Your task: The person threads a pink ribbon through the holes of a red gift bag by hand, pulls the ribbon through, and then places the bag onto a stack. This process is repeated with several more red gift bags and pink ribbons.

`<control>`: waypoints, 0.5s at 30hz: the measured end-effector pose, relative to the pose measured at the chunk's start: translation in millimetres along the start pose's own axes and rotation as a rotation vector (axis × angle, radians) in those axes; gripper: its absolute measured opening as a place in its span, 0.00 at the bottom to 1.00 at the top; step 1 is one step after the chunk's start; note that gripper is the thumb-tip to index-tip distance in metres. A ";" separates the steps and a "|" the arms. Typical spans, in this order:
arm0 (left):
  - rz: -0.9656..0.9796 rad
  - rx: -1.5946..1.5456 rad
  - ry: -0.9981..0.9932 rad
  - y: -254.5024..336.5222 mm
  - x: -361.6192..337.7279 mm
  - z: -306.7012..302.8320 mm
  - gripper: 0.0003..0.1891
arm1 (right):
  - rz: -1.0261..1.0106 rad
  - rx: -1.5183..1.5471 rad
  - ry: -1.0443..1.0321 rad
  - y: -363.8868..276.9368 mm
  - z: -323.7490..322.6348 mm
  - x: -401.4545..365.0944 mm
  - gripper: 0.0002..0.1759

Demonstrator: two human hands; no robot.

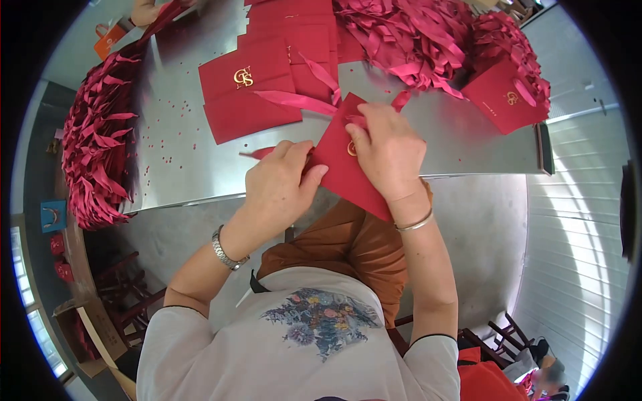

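Observation:
A dark red paper gift bag (344,177) with a gold logo is tilted in front of me at the table's edge. My left hand (284,180) grips its left side, thumb on the front face and fingers behind. Over the upper part of the bag, my right hand (391,150) is closed in a pinch on a red ribbon at the bag's top; the fingers partly hide the ribbon and logo. A loose pink-red ribbon (297,101) reaches left from there over a stack of flat red bags (251,93) marked with gold letters.
Ribboned bags are heaped along the left side (100,140) and far side (414,40) of the metal table (180,167). Another red bag (505,97) leans at the right end. Small red dots are scattered on the metal. Someone's arm (144,12) shows at the far left.

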State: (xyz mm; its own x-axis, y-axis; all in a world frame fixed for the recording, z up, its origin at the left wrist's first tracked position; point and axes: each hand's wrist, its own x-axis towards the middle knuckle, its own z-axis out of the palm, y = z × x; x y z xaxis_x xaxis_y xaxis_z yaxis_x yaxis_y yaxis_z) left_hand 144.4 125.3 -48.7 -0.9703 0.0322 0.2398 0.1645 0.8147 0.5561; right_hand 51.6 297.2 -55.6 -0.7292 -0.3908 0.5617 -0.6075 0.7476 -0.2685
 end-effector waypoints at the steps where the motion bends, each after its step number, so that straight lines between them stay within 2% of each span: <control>1: -0.028 0.034 0.035 0.2 0.9 3.4 0.15 | -0.020 0.062 0.093 7.7 -4.6 2.8 0.12; 2: -0.028 0.011 0.038 0.4 2.2 5.3 0.13 | -0.042 0.125 0.185 17.1 -9.7 6.0 0.12; 3: -0.025 0.008 0.039 -0.3 2.7 8.4 0.13 | 0.028 0.211 0.194 31.4 -16.2 10.5 0.13; 5: -0.007 0.037 0.055 -1.2 3.6 13.6 0.12 | 0.175 0.128 -0.025 67.2 -24.5 15.9 0.14; 6: -0.001 0.036 0.057 2.0 3.7 14.0 0.12 | 0.339 0.226 -0.178 81.3 -23.5 18.5 0.17; 9: 0.024 -0.070 0.145 14.5 8.4 20.3 0.11 | 0.383 0.335 -0.208 101.3 -22.0 14.8 0.19; 13: 0.041 -0.017 0.064 32.8 14.9 32.5 0.11 | 0.331 0.305 -0.158 95.3 -22.5 12.5 0.20; 15: 0.003 -0.065 0.122 36.3 17.8 36.6 0.12 | 0.110 0.205 -0.101 95.0 -18.7 11.9 0.18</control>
State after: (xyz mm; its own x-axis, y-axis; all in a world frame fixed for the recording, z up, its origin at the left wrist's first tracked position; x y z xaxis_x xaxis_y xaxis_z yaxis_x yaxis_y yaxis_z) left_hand 126.6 176.6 -53.4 -0.9416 -0.0388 0.3344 0.1827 0.7756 0.6043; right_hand -8.9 373.6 -59.8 -0.8161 -0.3723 0.4419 -0.5661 0.6684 -0.4824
